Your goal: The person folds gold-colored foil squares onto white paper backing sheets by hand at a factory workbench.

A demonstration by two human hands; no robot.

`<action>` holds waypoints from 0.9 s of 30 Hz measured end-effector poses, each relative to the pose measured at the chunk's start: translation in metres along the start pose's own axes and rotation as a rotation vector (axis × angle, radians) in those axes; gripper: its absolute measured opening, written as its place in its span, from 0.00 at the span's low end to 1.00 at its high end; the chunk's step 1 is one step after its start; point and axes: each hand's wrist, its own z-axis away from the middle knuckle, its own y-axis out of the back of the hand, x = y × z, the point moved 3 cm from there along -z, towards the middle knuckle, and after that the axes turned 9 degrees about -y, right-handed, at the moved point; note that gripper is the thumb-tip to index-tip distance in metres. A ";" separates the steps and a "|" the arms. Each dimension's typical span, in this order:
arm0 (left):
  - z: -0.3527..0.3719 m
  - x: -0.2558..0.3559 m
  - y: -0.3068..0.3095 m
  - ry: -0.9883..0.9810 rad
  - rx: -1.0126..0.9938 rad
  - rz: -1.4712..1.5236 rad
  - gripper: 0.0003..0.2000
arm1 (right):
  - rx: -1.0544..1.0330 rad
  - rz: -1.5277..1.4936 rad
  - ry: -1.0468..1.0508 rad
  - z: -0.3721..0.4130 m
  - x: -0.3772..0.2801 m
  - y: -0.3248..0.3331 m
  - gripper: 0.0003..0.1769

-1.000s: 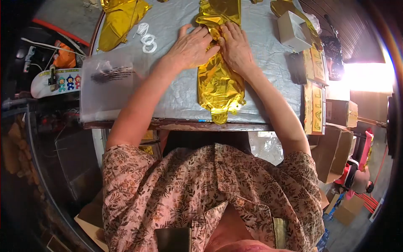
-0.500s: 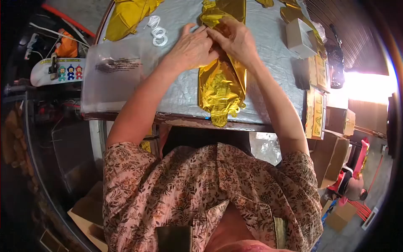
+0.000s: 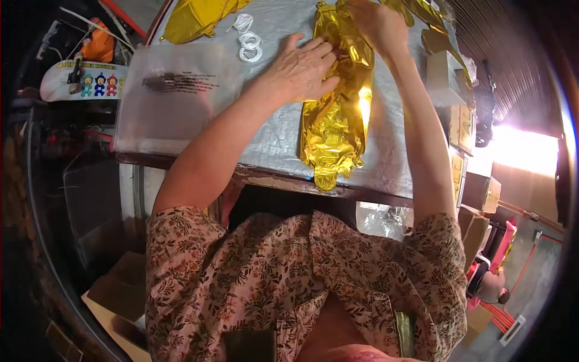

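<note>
A crinkled gold foil balloon (image 3: 335, 130), flat and folded into a long strip, lies on the silvery table cover with its tabbed end at the front edge. My left hand (image 3: 304, 69) rests open on its left side, fingers spread. At the strip's far right edge, my right hand (image 3: 383, 30) is curled, slightly blurred, with its fingers closed on the foil; the fingertips are partly hidden. Coils of white string (image 3: 248, 45) lie left of the balloon, beyond a clear printed plastic bag (image 3: 175, 108).
Another gold foil piece (image 3: 202, 18) lies at the far left of the table (image 3: 268, 142). A white box (image 3: 443, 78) stands at the right edge, near more gold foil (image 3: 422, 12). Cardboard boxes (image 3: 482, 193) stand beyond the table's right side.
My hands have moved apart: the right went farther away and to the right, the left spread out flat. The balloon strip looks wider, its right side opened out. The view has shifted slightly.
</note>
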 end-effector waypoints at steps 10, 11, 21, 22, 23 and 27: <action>0.002 0.001 -0.001 0.023 0.058 0.063 0.17 | 0.173 0.315 1.012 -0.062 0.014 -0.040 0.33; 0.002 0.001 -0.002 0.030 0.046 0.063 0.17 | 0.122 0.218 0.985 -0.063 0.022 -0.040 0.36; 0.005 0.000 -0.005 0.049 0.016 0.094 0.23 | 0.140 -0.136 1.218 -0.095 0.024 -0.072 0.36; 0.005 0.001 -0.002 0.051 -0.027 0.093 0.23 | 0.246 -0.365 1.518 -0.091 0.017 -0.072 0.34; 0.005 0.003 -0.002 0.054 -0.069 0.093 0.23 | 0.243 -0.367 1.519 -0.087 0.024 -0.068 0.34; 0.006 0.002 -0.007 0.017 0.078 0.059 0.25 | 0.136 0.152 0.878 -0.036 0.003 -0.040 0.35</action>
